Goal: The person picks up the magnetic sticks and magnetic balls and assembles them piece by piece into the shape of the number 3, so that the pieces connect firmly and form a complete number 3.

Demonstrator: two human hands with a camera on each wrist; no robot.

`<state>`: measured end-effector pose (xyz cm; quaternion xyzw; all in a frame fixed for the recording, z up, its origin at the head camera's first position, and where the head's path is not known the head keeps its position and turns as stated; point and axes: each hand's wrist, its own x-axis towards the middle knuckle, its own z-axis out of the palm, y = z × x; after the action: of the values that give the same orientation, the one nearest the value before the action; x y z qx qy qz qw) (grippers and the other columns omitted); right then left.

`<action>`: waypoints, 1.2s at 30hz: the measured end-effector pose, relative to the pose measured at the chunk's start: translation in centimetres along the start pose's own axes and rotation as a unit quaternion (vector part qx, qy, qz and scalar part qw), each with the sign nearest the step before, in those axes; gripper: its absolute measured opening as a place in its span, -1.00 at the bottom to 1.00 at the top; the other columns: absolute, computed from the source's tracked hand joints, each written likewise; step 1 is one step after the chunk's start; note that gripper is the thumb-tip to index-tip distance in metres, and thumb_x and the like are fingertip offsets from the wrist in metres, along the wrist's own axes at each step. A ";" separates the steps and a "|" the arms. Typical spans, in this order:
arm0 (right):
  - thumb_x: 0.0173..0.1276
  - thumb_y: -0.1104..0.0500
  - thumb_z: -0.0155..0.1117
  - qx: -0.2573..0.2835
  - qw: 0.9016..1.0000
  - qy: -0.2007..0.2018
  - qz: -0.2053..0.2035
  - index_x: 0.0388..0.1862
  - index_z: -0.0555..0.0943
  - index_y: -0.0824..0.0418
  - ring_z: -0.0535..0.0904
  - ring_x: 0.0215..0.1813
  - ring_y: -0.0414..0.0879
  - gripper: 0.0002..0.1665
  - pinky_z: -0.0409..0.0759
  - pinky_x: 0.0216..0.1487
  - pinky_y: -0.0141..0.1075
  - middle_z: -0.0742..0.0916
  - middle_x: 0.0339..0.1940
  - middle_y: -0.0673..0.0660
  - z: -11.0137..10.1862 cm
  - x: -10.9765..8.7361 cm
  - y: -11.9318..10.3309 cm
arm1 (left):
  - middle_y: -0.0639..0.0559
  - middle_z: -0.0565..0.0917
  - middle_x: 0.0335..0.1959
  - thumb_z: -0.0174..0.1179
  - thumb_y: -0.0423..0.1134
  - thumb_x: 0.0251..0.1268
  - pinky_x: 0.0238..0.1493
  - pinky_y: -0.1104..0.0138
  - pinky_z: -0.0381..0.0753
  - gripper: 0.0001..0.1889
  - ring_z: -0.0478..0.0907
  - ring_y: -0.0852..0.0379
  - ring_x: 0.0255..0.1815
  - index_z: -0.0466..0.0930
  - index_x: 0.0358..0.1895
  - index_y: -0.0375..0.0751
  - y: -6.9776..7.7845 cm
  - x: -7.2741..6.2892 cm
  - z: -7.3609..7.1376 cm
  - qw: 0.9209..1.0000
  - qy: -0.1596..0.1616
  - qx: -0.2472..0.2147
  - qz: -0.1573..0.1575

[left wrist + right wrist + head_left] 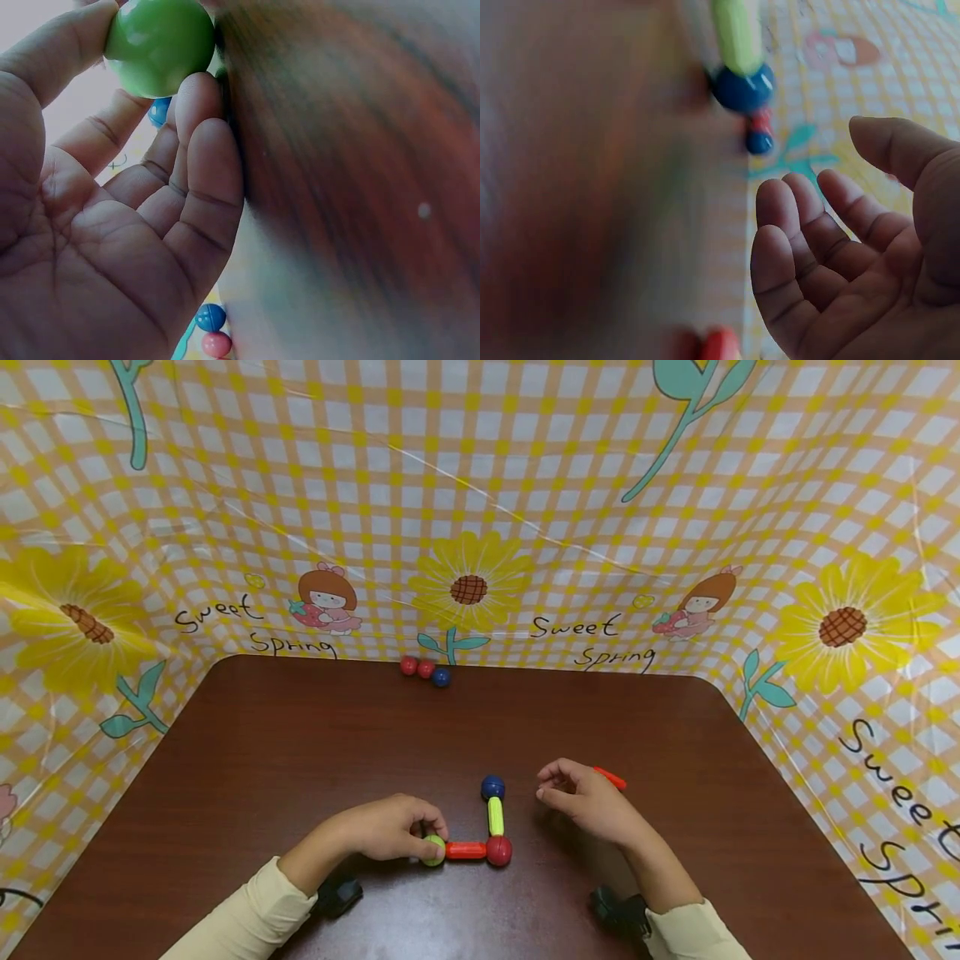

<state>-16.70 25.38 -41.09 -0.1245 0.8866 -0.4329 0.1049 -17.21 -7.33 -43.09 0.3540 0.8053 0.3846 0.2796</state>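
Seen from the red ball (498, 851) in the head view, the brown surface (300, 743) reaches to a far edge at 12 o'clock, where a checked cloth (360, 468) rises and also flanks both sides. Three small balls (425, 670) sit near that edge at 11 o'clock. A loose orange-red stick (611, 778) lies at 2 o'clock, partly behind the right hand (588, 797). A yellow-green stick (496, 817) runs to a blue ball (492, 787) at 12 o'clock; a red stick (466, 851) runs to a green ball (433, 851) at 9 o'clock. The left hand (390, 828) pinches the green ball; the right hand is released, fingers loosely bent, thumb apart.
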 end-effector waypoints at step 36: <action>0.25 0.28 0.38 -0.175 0.985 0.015 0.000 -0.15 0.60 0.23 0.56 -0.25 -0.12 -0.79 0.50 -0.24 -0.20 0.67 -0.32 -0.01 -4.6 -1.3 2.9 | 0.25 0.61 -0.49 0.33 -0.22 0.32 -0.40 0.41 0.44 -0.96 0.49 0.32 -0.47 0.65 -0.25 -0.01 0.2 0.0 0.1 1.000 0.004 -0.001 0.009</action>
<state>-17.21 30.97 -40.51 -0.1343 0.9501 -0.2731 0.0682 -17.05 -7.24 -42.95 0.3597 0.8028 0.3895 0.2728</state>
